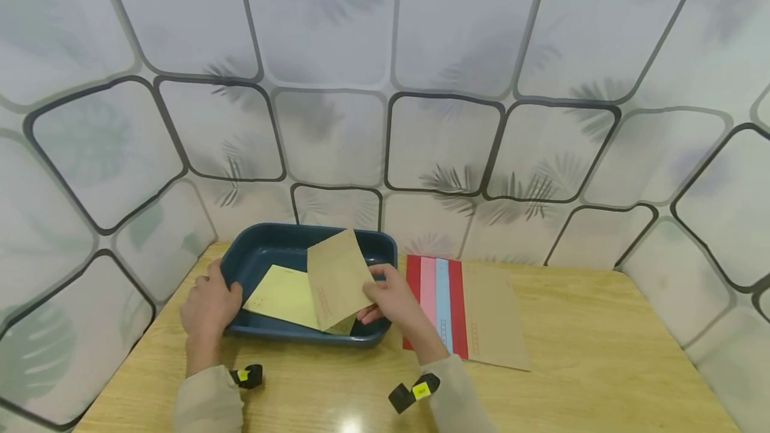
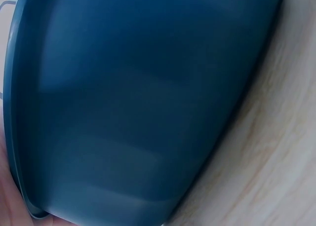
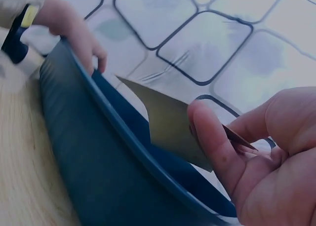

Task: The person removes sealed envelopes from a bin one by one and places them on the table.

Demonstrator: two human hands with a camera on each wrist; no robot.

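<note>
A dark blue plastic tub (image 1: 301,338) sits at the left of the table, and my left hand (image 1: 212,301) grips its left rim, the thumb at the inner side. My right hand (image 1: 391,296) pinches a brown paper envelope (image 1: 339,276) by its right edge, tilted up over the tub. In the right wrist view the thumb lies across the envelope (image 3: 170,115) and the fingers are behind it. Below it in the tub lies a pale yellow envelope (image 1: 283,294), partly covered. A brownish paper corner (image 1: 344,326) shows under the held envelope.
Right of the tub, overlapping envelopes lie fanned on the wooden table (image 1: 589,353): red (image 1: 413,272), pink (image 1: 428,286), light blue (image 1: 442,286), another red (image 1: 457,299) and a large brown one (image 1: 496,313). A patterned curtain-like wall (image 1: 445,146) stands behind the table.
</note>
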